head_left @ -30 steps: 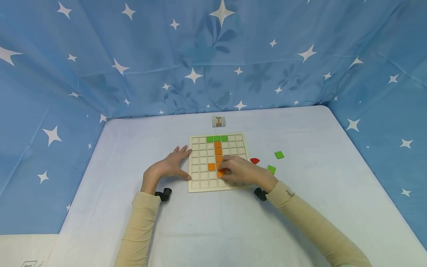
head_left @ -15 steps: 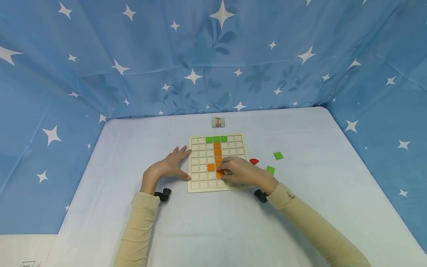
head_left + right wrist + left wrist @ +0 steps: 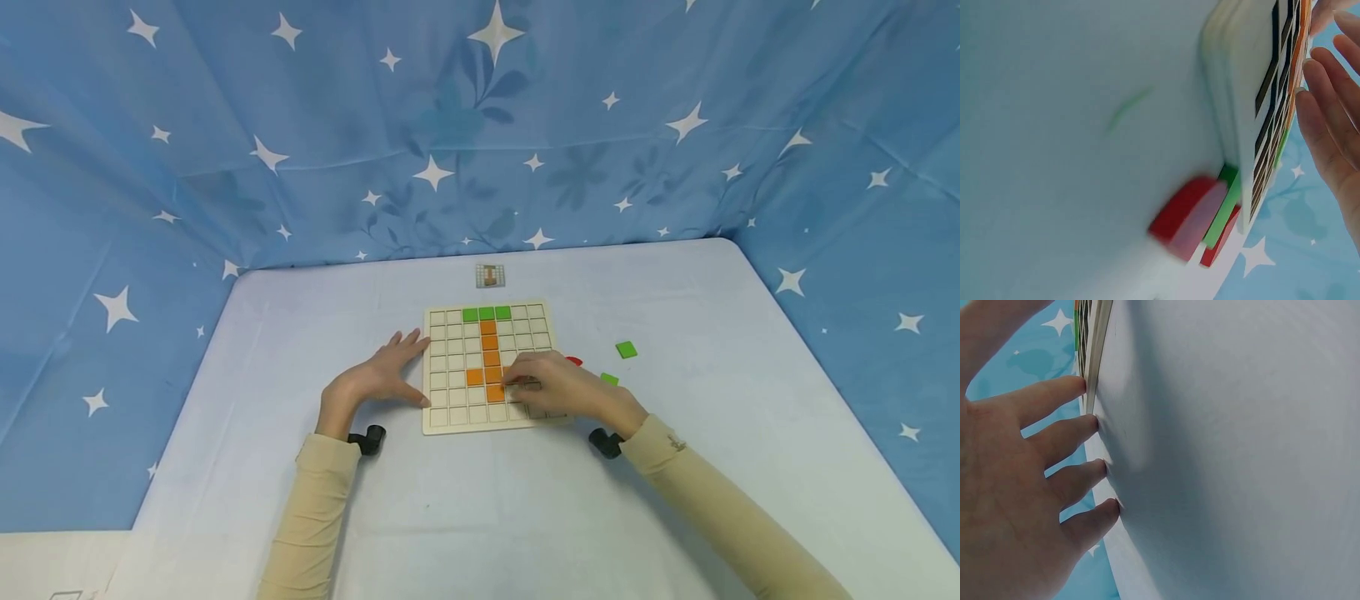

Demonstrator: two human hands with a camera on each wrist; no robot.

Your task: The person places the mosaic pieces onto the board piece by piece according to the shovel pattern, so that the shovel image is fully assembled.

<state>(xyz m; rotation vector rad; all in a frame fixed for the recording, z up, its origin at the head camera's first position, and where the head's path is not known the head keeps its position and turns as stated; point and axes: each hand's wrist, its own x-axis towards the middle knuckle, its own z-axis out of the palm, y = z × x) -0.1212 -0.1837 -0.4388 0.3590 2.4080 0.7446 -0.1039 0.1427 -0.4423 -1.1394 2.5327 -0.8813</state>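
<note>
A cream grid board [image 3: 450, 421] lies on the white table. Green square tiles [image 3: 487, 313] form a short row at its far side, with orange square tiles [image 3: 490, 342] in a column below. My left hand [image 3: 382, 371] is spread at the board's left edge, thumb and fingers touching it; the left wrist view shows its fingertips [image 3: 1096, 420] down beside that edge. Over the right part of the board bends my right hand [image 3: 551, 379], its fingertips at an orange tile [image 3: 507, 372] right of the column. Nothing shows held between its fingers in the right wrist view.
A small pattern card [image 3: 490, 276] lies beyond the board. Loose green tiles [image 3: 626, 350] and a red rounded piece [image 3: 1188, 215] lie to the board's right, partly behind my right hand. A blue star-patterned curtain [image 3: 300, 192] surrounds the far table edges.
My right hand has shifted a little to the right, off the column's lower tiles, uncovering more of them and the orange tile beside them. The left hand stays at the board's edge.
</note>
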